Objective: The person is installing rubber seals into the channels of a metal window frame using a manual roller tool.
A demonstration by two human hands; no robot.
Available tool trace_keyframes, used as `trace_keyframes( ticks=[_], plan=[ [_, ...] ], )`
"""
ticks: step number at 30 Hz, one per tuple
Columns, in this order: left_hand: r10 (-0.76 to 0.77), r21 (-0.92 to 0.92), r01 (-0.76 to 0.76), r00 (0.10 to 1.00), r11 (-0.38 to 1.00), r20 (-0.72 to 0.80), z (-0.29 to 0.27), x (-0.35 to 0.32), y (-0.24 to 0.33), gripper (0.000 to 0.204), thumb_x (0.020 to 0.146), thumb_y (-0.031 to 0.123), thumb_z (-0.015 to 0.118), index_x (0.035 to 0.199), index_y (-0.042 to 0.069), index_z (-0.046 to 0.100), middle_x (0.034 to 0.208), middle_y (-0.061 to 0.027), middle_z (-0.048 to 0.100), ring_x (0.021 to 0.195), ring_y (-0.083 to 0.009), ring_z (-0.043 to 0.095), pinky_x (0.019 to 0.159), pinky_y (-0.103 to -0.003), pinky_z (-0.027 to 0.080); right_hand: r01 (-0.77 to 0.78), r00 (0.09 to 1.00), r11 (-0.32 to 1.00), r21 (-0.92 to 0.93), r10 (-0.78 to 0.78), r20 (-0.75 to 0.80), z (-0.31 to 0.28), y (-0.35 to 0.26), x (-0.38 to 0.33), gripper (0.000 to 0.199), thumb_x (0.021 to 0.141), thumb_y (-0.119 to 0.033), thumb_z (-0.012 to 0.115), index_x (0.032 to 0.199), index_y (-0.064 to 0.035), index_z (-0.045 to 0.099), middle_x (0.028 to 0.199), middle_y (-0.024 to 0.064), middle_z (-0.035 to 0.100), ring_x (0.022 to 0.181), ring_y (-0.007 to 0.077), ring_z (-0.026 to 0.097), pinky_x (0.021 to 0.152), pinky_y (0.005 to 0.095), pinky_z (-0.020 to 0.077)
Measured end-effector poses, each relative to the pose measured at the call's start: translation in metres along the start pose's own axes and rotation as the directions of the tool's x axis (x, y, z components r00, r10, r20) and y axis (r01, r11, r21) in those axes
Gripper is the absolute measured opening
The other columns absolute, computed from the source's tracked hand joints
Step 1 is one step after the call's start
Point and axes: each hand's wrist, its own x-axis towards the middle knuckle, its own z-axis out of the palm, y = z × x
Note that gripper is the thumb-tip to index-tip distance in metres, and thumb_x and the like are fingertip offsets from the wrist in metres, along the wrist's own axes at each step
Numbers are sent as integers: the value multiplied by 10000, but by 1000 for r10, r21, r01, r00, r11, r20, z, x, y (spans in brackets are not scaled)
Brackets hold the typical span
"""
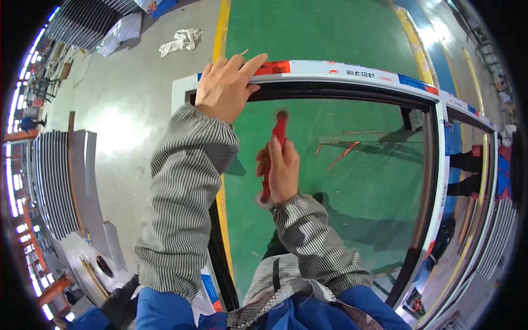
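A large window frame point(360, 78) with white outer faces, printed protective film and a dark inner channel stands in front of me. My left hand point(226, 87) grips its far bar near the left corner, fingers spread over the top and thumb on the inner side. Inside the frame's opening, my right hand point(284, 171) is closed around a red spline roller point(279, 130). The roller is held upright, clear of the frame, with a dark round end up and a pale wheel down. Striped sleeve covers are on both forearms.
Beyond the opening lies a green floor point(352, 181) with red-tipped strips point(345, 154) on it. Another frame point(467, 118) adjoins at the right, with a person in dark trousers point(465, 173) behind it. Stacked grey profiles point(55, 184) and a white cloth point(181, 41) are at left.
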Motion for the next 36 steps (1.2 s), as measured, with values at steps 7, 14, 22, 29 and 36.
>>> trace_keyframes(
  ticks=[7, 14, 22, 29, 36],
  plan=[
    [34, -96, -33, 999, 995, 15, 6, -1, 1, 572, 766, 149, 664, 1305, 199, 478, 888, -55, 540, 850, -267, 513, 812, -394, 410, 115, 992, 993, -35, -117, -53, 23, 1, 33, 251, 952, -339, 481, 891, -96, 476, 587, 14, 466, 397, 102, 407, 347, 248, 319],
    [14, -85, -11, 999, 996, 31, 3, -3, -2, 520, 740, 176, 708, 1233, 189, 542, 915, -42, 561, 903, -245, 547, 842, -390, 427, -115, 976, 961, 254, 157, -152, 21, -44, 23, 250, 948, -345, 462, 869, -108, 442, 618, 13, 464, 424, 133, 423, 365, 288, 338],
    [55, -114, -68, 993, 991, -108, 8, 10, 0, 495, 727, 195, 725, 1191, 166, 555, 903, -77, 573, 927, -265, 557, 847, -401, 437, 196, 910, 910, 366, -29, -414, -132, -136, 95, 312, 955, -348, 450, 747, -115, 436, 628, -19, 378, 512, 103, 338, 498, 274, 296],
    [-72, -196, 29, 973, 980, -217, 26, -7, 0, 302, 666, 140, 645, 963, 191, 624, 833, -58, 570, 901, -276, 552, 823, -414, 427, 103, 993, 994, 44, -100, -61, -112, -116, 28, 265, 942, -362, 509, 925, -100, 544, 785, 15, 541, 641, 133, 482, 614, 275, 429],
    [-415, -950, 253, 896, 181, 160, -38, -31, 148, 454, 857, 414, 521, 1074, 16, 546, 951, -228, 610, 845, -379, 603, 757, -431, 473, 309, 924, 927, -210, -241, 297, -46, -147, 10, 509, 997, -371, 350, 1295, 35, 427, 1226, 138, 483, 1147, 233, 460, 1009, 348, 332]
  ],
)
